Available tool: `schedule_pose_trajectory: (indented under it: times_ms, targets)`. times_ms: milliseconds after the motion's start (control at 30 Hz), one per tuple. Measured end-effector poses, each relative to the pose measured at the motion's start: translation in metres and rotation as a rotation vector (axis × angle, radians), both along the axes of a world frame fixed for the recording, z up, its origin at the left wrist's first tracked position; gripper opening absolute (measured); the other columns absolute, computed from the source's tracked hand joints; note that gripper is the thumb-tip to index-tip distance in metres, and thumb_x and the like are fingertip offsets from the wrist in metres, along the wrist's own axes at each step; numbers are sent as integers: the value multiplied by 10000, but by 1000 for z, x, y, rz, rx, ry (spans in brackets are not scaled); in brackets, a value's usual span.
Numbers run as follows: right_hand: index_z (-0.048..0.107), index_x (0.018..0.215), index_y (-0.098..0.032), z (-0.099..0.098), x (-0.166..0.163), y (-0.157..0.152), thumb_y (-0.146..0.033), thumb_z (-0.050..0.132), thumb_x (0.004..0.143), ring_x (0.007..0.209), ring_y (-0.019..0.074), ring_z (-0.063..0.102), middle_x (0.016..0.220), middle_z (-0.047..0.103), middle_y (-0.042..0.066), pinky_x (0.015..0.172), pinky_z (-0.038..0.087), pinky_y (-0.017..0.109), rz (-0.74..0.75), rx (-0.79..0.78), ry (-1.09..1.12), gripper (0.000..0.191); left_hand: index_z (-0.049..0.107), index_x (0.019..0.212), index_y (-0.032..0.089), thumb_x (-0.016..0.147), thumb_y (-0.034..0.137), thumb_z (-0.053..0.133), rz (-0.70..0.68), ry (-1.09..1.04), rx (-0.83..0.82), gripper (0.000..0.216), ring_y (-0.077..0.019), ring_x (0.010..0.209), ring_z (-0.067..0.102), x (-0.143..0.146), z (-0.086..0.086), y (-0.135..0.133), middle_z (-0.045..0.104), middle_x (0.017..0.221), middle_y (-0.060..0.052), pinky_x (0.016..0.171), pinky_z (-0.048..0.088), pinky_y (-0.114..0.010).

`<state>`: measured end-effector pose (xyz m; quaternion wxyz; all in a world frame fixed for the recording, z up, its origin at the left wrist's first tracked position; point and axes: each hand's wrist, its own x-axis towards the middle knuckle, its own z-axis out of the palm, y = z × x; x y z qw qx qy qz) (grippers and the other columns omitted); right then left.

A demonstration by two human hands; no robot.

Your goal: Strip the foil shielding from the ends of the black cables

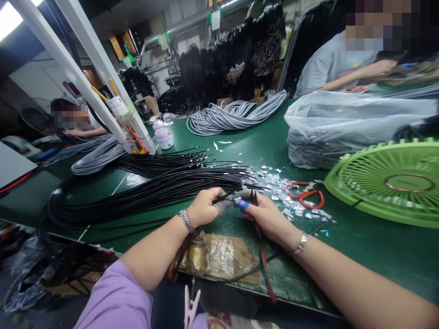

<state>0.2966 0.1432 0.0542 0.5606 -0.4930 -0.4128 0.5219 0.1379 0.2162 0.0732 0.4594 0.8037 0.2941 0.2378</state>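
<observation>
My left hand (205, 206) is closed around a thin black cable, pinching its end between taped fingertips. My right hand (265, 214) is closed on a small dark cutting tool (254, 198) with brown handles, its tip meeting the cable end. A large bundle of black cables (164, 185) lies across the green table (360, 242) just beyond my hands, its stripped ends pointing right. Silvery foil scraps (277, 187) litter the table past my right hand.
Red-handled pliers (307, 194) lie among the scraps. A green fan (391, 180) lies flat at right, behind it a plastic bag of grey cables (350, 125). Grey cable coils (233, 114) and a small bottle (163, 133) sit farther back. Other people work at the left and back right.
</observation>
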Motion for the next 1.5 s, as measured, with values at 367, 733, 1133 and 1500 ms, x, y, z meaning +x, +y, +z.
schedule_pose_trajectory:
  times_ms: [367, 733, 1133, 1500]
  targets:
    - [607, 744, -191, 3, 6, 1, -267, 710, 561, 467, 81, 362, 576, 504, -38, 419, 255, 217, 136, -79, 136, 223, 521, 741, 147, 685, 483, 679, -36, 37, -283, 376, -42, 351, 383, -1, 2, 2, 492, 485, 65, 358, 301, -168]
    - [644, 752, -215, 6, 15, 3, -405, 643, 696, 687, 189, 541, 741, 634, 31, 657, 437, 320, 3, 234, -451, 198, 548, 706, 141, 743, 351, 612, -51, 76, -20, 223, -67, 487, 417, -2, 1, 4, 495, 547, 48, 477, 341, -189]
    - [547, 568, -183, 3, 14, 3, -435, 710, 604, 409, 66, 359, 451, 471, -50, 385, 229, 204, 280, -229, -75, 302, 670, 782, 164, 741, 341, 651, -177, 181, 217, 183, -162, 710, 589, -6, 5, 1, 657, 708, -21, 661, 446, -228]
    - [588, 773, -208, 7, 14, 3, -512, 709, 648, 519, 106, 446, 600, 540, -32, 476, 356, 228, 63, 57, -154, 349, 518, 744, 158, 778, 514, 568, -57, 125, -168, 361, -55, 378, 382, -4, 4, 3, 468, 499, 62, 397, 296, -186]
